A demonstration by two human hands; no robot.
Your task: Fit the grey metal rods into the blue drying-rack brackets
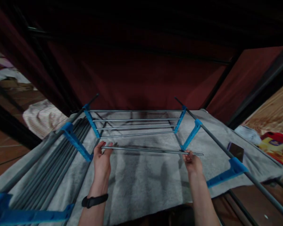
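Observation:
A thin grey metal rod lies crosswise between my hands, just above the grey cloth. My left hand, with a black band on the wrist, holds its left end between thumb and fingers. Near the other end, my right hand pinches the rod, whose tip sticks out past the fingers. Close to my left hand is a blue plastic bracket on a long side tube; another blue bracket stands just beyond my right hand. Farther back, several crossbars span two more blue brackets.
Several loose tubes lie along the left on the grey cloth. Nearer brackets sit at left and right. A dark phone-like object lies at right, before a red and yellow package. Dark posts and red cloth surround the far side.

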